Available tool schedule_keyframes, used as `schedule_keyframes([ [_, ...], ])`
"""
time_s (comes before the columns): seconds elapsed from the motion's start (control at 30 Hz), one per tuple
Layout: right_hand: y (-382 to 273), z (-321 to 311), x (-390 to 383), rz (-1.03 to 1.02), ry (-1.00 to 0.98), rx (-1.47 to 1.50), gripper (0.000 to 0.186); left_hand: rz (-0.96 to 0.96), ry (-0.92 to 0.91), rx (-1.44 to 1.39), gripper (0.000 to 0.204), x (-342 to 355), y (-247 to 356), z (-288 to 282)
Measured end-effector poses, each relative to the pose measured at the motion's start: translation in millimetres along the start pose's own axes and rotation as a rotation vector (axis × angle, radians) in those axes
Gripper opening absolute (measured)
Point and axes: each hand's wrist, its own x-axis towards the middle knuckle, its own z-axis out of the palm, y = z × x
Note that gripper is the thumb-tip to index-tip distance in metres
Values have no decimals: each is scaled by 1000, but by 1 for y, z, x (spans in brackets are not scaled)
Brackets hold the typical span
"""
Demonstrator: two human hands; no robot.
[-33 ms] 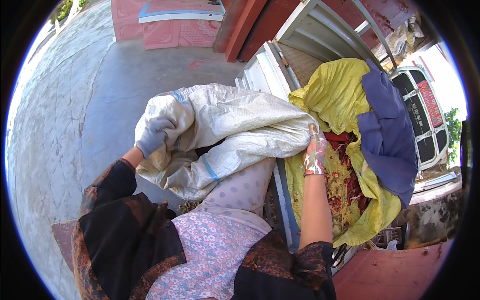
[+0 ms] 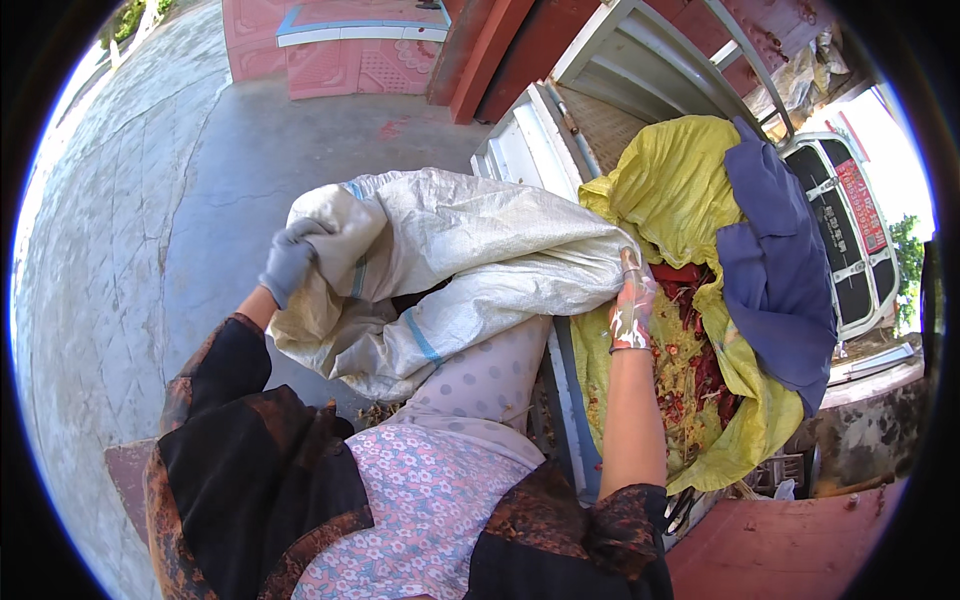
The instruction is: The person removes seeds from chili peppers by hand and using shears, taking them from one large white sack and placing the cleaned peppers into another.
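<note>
A white woven sack with blue stripes lies across my legs in a loose, folded heap. My gloved left hand grips the bunched left edge of that sack. My right hand, in a multicoloured glove, holds the sack's right end, fingers partly in its fold. Beside that hand, a yellow woven sack lies open over the cart, with dried red chillies and yellow seeds inside. A dark blue cloth is draped over its right side.
The white metal cart stands ahead to the right, its raised panel behind. A pink tiled block and red door frame are beyond. Concrete ground spreads at left; a white vehicle part is at far right.
My left hand has shifted slightly left and up, drawing the bunched edge of the white sack with it. My right hand has stayed nearly in place.
</note>
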Motion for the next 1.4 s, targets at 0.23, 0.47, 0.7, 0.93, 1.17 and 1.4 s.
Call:
schedule_keyframes([
  [0.23,8,-13,8,-57,-30,-170,39,-427,-814,1203,49,-10,43,-33],
  [0.47,26,-30,25,-30,-42,-118,37,-80,-296,1319,92,25,98,12],
  [0.7,0,-10,-3,14,-73,-113,40,159,-703,1614,90,13,33,86],
  [0.93,4,-19,-3,-40,-113,-259,33,-443,-77,552,29,98,-79,26],
  [1.17,-65,42,-50,-525,54,-1838,54,-217,347,-66,24,195,74,-84],
  [1.4,42,125,-138,-857,-1306,-1918,61,-224,383,1212,40,171,41,-86],
])
